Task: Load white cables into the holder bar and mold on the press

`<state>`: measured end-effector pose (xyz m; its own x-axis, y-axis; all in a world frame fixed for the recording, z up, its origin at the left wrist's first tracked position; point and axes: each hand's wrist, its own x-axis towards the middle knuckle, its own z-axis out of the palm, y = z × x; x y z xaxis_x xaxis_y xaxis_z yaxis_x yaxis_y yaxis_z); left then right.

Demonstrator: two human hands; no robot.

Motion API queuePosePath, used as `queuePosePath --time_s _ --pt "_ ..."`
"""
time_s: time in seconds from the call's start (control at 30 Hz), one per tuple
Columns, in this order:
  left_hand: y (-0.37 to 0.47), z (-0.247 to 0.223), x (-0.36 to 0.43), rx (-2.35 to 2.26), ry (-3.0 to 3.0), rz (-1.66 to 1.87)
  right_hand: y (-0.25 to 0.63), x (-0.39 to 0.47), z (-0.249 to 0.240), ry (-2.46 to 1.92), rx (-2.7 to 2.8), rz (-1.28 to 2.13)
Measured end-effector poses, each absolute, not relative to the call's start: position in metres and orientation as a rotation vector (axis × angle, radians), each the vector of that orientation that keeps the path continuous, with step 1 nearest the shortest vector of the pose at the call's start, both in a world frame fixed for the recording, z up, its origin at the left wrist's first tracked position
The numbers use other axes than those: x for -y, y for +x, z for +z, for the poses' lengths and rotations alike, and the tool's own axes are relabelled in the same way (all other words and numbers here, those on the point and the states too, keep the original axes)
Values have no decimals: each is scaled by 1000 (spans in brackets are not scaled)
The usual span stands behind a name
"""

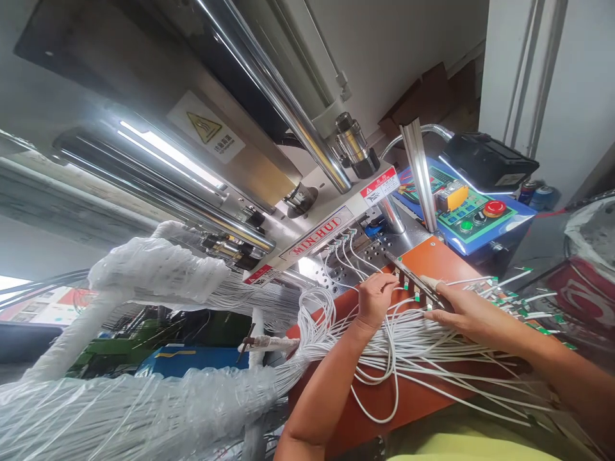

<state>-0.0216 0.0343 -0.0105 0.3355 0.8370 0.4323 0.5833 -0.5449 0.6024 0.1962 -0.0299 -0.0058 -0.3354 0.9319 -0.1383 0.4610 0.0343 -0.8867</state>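
My right hand (456, 309) grips the near end of a long dark metal mold bar (423, 286), thumb on one side and fingers on the other. Small green circuit boards (417, 297) on white cable ends sit along its edge. My left hand (376, 298) is closed at the bar's far end, its fingertips bent together; what they pinch is hidden. Under both hands lies a thick spread of white cables (427, 346) on an orange work surface (346, 416). Several more cables (348, 253) run into the machine with their ends under its press plate.
The molding machine (321, 230) with chrome columns stands ahead. Right of it is a blue control box (480, 218) with a red emergency button (494, 208). Loose cable ends with boards (523, 301) lie at right. Plastic-wrapped cable bundles (144, 410) hang on a wrapped frame at left.
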Motion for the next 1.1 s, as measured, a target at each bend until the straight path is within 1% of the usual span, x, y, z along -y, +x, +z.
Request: queuePosePath --time_s 0.47,0.73,0.83,0.9,1.0,1.1 --pt "-19 -22 -31 -1285 2321 1122 197 29 -6 -1346 1826 1279" --pt "-20 -24 -37 -1303 2273 1045 199 28 -2 -1335 1883 1238" --pt "-21 -25 -39 -1323 2246 1021 193 29 -5 -1413 1959 1128" --pt "-21 -26 -40 -1323 2225 992 185 30 -9 -1545 2074 1025" --pt "-21 -28 -42 -1326 2170 953 172 30 -9 -1741 2349 805" --pt "-18 -26 -43 -1347 2148 893 168 23 1 -1807 2587 593"
